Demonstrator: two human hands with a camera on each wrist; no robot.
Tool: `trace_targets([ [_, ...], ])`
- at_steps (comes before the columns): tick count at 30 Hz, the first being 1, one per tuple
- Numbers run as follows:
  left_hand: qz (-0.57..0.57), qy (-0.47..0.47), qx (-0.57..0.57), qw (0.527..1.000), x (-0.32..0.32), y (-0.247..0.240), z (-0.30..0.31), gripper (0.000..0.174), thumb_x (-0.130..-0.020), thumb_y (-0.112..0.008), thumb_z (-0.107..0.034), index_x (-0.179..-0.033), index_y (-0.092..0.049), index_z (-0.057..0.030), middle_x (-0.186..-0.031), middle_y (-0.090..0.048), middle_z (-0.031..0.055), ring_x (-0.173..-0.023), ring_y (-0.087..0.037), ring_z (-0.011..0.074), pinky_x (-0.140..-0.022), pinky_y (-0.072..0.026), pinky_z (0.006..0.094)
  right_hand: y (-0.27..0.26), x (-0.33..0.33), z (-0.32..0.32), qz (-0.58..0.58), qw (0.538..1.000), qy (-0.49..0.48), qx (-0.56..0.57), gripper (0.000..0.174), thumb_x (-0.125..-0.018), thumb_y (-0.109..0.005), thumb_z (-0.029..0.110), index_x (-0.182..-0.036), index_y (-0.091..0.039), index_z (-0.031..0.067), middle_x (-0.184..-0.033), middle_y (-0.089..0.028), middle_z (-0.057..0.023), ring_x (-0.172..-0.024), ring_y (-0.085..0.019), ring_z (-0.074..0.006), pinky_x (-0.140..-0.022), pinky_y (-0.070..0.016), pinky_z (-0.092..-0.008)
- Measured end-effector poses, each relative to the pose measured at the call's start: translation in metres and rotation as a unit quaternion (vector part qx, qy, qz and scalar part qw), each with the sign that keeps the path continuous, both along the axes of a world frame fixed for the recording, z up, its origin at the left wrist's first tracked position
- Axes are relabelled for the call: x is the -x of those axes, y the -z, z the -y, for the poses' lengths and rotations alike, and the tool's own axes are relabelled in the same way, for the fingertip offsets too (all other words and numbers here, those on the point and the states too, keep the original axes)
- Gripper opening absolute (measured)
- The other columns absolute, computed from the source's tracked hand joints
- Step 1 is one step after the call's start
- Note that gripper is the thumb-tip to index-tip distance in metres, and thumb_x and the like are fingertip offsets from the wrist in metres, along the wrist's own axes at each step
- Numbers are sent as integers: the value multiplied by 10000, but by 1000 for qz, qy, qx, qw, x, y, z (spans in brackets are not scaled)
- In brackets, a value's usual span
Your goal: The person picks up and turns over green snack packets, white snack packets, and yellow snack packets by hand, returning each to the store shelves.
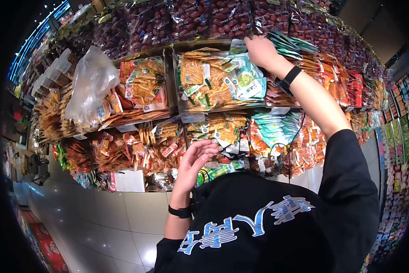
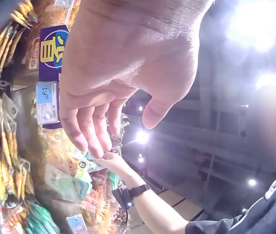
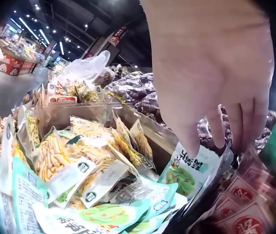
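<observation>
My right hand [image 1: 263, 53] reaches to the back corner of a display bin. In the right wrist view its thumb [image 3: 190, 139] lies over the front of an upright green-and-white snack packet [image 3: 189, 168], with the fingers on the packet's far side, pinching its top edge. More green-and-white packets [image 1: 247, 84] lie in the same bin beside clear packets of yellowish snack strips [image 1: 218, 84]. My left hand [image 1: 194, 164] holds nothing and hangs with loosely bent fingers in front of the lower shelf, close to packets of yellowish snacks [image 1: 222, 127].
A clear plastic bag [image 1: 90, 86] rests on the left bin. Bags of dark red fruit [image 1: 190, 20] line the back. Dark green packets [image 1: 291, 44] and red-and-orange packets [image 1: 325, 75] fill the bin on the right. A price tag [image 2: 47, 103] hangs on the shelf edge.
</observation>
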State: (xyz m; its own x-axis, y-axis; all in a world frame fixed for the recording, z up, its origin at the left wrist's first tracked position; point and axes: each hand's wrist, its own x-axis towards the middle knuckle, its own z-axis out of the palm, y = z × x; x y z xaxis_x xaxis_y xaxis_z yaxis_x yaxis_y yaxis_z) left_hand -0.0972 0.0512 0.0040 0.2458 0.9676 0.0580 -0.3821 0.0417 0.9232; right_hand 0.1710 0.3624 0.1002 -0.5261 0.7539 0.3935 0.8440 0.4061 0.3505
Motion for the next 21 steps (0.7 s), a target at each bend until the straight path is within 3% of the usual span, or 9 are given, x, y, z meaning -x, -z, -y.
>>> trace_targets([
  [3,-3,-9,5,1000,3,1,2,392,-965,-512,-136,-1308,-464,47,-1237,-592,183,-1137,-596,251,-1005,-438,369,4,8,1,-18,1000,-19,2,268,-759,-601,43,-1024,-619,7,-920,-651,-183,-876,-659,-359,-723,-556,-438],
  [4,-3,-12,4,1000,4,0,2,387,-966,-509,-134,-1305,-464,47,-1238,-592,183,-1138,-595,251,-1005,-437,369,5,12,3,-63,997,-2,38,279,-757,-600,60,-1020,-654,-19,-918,-674,-208,-901,-669,-377,-768,-556,-454],
  [7,-4,-15,2,1000,4,3,3,386,-966,-506,-133,-1304,-464,49,-1241,-591,183,-1138,-595,252,-1004,-438,369,7,16,-15,-4,969,84,234,336,-752,-611,118,-1055,-653,-21,-964,-675,-246,-946,-652,-406,-840,-525,-474],
  [8,-5,-16,2,1000,3,4,2,389,-967,-507,-135,-1306,-463,50,-1244,-589,184,-1140,-595,251,-1007,-437,370,16,14,-27,-16,966,89,243,335,-729,-656,198,-978,-687,-25,-996,-678,-266,-974,-658,-396,-874,-522,-455],
  [12,-5,-13,6,1000,-2,4,2,393,-969,-508,-140,-1310,-462,50,-1247,-588,184,-1146,-593,252,-1017,-432,375,26,19,-34,-30,953,114,280,427,-704,-711,302,-965,-707,-36,-1019,-682,-256,-982,-663,-384,-881,-529,-439],
  [18,-8,-4,6,1000,-9,1,1,398,-969,-516,-151,-1311,-465,45,-1245,-590,181,-1151,-591,251,-1019,-432,372,27,27,-23,-46,941,151,299,382,-741,-699,255,-1013,-717,-12,-1068,-692,-219,-1013,-674,-348,-872,-541,-413],
  [21,-6,1,1,1000,-11,-1,0,403,-969,-522,-159,-1314,-468,43,-1243,-593,183,-1144,-594,246,-1014,-435,369,25,24,-13,-60,942,129,305,467,-646,-788,321,-921,-717,-50,-987,-694,-251,-944,-683,-371,-846,-547,-426],
])
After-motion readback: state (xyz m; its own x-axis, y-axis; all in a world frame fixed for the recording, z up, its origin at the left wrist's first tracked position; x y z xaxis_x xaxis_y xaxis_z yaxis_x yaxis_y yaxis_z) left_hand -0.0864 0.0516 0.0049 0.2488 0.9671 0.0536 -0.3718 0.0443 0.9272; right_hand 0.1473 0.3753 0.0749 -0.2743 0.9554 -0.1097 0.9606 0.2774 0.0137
